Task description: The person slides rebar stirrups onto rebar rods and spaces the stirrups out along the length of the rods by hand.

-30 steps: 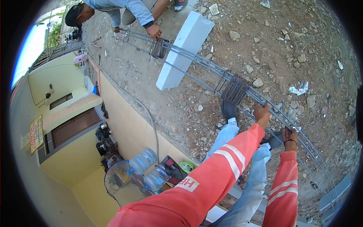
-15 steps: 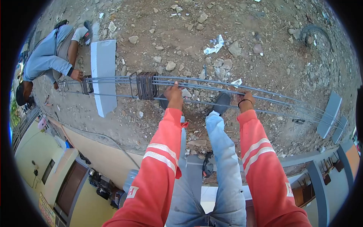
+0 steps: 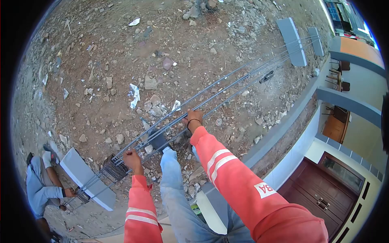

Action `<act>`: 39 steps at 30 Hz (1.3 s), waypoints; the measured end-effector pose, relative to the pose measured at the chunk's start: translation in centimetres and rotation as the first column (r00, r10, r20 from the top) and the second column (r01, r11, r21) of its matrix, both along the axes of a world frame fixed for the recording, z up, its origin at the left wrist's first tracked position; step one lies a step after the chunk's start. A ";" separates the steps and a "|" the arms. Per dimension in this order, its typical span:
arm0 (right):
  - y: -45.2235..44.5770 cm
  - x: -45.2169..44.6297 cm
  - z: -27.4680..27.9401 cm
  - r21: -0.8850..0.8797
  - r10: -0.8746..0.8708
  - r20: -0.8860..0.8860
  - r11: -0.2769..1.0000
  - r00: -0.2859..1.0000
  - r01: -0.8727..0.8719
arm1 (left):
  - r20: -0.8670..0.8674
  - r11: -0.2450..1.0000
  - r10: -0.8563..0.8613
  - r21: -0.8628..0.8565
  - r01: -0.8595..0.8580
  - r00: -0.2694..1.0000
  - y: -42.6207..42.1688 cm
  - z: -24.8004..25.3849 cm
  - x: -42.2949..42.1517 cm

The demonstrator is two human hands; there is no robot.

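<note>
A bundle of long steel reinforcing bars (image 3: 227, 89) runs diagonally over the ground in front of me. My right hand (image 3: 194, 118) has its fingers closed around bars near the middle of the span, and a dark band circles its wrist. Lower and to the left, my left hand (image 3: 132, 160) grips the bars with bent fingers. Just beyond it, a tight stack of square steel stirrups (image 3: 114, 168) hangs around the bars. A smaller group of stirrups (image 3: 83, 197) sits farther along, near another person's hand (image 3: 69, 192).
The bars rest across a grey block (image 3: 102, 197) at lower left and another grey block (image 3: 292, 42) at upper right, with a smaller slab (image 3: 316, 41) beyond. Another person (image 3: 40, 190) crouches at the left end. Stones and paper scraps (image 3: 134, 96) litter the dirt. A building with double doors (image 3: 320, 194) stands right.
My view has turned to the right, so the bars now slope diagonally. My left hand is closer to the stirrup stack. Both hands stay at the bars.
</note>
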State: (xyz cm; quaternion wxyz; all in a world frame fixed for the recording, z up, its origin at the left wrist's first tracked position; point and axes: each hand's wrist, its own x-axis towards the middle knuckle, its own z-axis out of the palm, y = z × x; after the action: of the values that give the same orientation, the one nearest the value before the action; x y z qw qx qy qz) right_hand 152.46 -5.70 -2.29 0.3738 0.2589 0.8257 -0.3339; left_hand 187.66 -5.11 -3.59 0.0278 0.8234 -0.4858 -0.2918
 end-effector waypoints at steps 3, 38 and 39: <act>0.4 -0.1 0.4 0.039 0.042 -0.051 0.998 0.998 -0.040 | -0.415 0.972 -0.231 -0.049 0.231 0.880 -3.6 5.9 -9.6; 36.7 -55.2 12.5 -0.035 0.217 -0.087 0.975 0.972 -0.221 | -0.333 0.054 -0.871 0.666 0.744 0.362 -3.7 1.4 -57.7; 36.2 -55.8 12.3 -0.039 0.214 -0.082 0.975 0.973 -0.218 | -0.329 0.054 -0.873 0.669 0.741 0.361 -4.0 1.8 -58.3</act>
State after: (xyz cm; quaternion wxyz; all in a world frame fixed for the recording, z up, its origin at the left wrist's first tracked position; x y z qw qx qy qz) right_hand 96.62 30.52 10.04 0.3817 0.1452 0.8546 -0.3208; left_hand 129.38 -9.07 -1.82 -0.5125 0.3575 -0.6965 -0.3526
